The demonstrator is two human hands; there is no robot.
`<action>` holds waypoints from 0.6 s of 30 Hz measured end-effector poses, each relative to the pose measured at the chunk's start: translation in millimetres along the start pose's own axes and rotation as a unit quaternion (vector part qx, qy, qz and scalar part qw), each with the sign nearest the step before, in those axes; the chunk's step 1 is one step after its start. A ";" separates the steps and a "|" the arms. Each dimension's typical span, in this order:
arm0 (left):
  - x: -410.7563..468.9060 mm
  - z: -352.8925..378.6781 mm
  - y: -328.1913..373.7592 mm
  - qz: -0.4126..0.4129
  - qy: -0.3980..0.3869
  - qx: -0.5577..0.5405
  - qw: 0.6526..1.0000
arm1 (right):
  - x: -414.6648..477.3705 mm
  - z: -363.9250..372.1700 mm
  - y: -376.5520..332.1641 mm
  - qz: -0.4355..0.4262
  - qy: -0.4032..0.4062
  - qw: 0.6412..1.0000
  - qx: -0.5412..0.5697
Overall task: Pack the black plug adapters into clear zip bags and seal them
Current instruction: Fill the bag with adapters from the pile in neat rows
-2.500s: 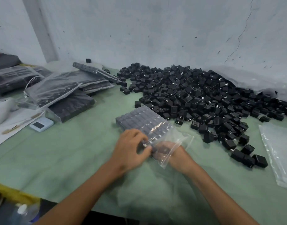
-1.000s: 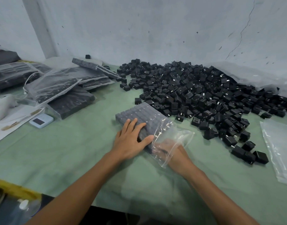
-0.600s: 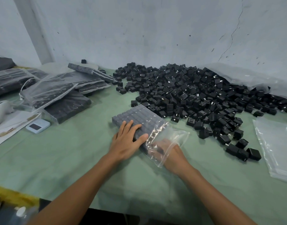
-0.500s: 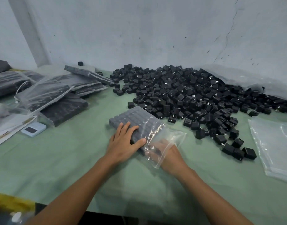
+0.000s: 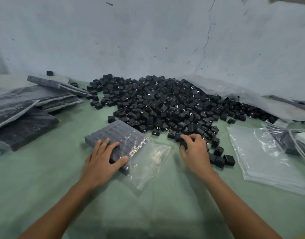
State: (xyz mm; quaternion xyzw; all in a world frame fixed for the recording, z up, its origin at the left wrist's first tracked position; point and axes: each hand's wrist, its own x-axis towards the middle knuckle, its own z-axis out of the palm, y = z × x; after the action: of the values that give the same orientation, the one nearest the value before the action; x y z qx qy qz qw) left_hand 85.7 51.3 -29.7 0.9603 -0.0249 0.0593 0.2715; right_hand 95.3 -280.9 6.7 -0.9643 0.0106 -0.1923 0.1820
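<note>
Head view. The left hand (image 5: 103, 161) lies flat with its fingers spread and straight, pressing on the near corner of the part-filled zip bag (image 5: 124, 135). The packed adapters sit in tidy rows under and beyond its fingertips. The bag's mouth (image 5: 148, 168) trails off toward the right hand as empty film, slack and flat on the green counter (image 5: 45, 178), and it is not sealed. The right hand (image 5: 194, 150) is just past that mouth, at the near edge of the loose pile (image 5: 165, 104). Its fingers are curled, pinching one black adapter (image 5: 183, 144); I cannot tell whether more sit in the palm.

Risks as I judge them:
- No hand is holding the mouth open, so an adapter pushed in one-handed may catch the collapsed film and drag the bag instead of sliding home.
- If the left hand eases its pressure, the end row nearest its thumb looks free to tip or slide toward the opening and spoil the grid.
- A sideways adapter would leave a gap or bulge. Filling too close to the mouth could stop the zip strip closing.
- A few loose adapters lie right beside the right hand's wrist, and a sweep back could scatter them.

Empty bags (image 5: 262, 152) lie to the right of the right hand, and filled bags (image 5: 27, 107) lie well to the left of the left hand.
</note>
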 end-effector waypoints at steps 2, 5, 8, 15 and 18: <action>-0.5 -0.7 0.6 0.001 0.001 -0.003 1.000 | 8.2 -1.6 7.9 0.006 -0.093 0.995 -0.040; -0.6 -1.5 0.7 0.000 0.001 -0.002 1.000 | 11.2 -4.4 11.7 0.023 -0.119 0.993 -0.002; -1.2 -1.2 0.7 0.003 0.000 0.000 1.000 | 4.4 -13.2 9.8 0.068 -0.065 0.988 0.124; -2.4 -3.8 4.7 0.001 -0.004 -0.001 1.000 | -32.5 -20.4 -3.4 0.274 -0.122 0.705 0.642; -2.8 -4.0 6.7 0.002 -0.004 -0.002 1.000 | -45.4 -18.3 -9.6 0.253 -0.154 0.720 0.628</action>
State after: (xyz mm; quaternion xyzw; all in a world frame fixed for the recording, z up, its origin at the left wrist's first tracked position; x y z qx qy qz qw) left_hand 81.9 47.7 -23.2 0.9598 -0.0278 0.0559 0.2736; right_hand 45.9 -274.1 9.2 -0.6063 0.1026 0.0490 0.7871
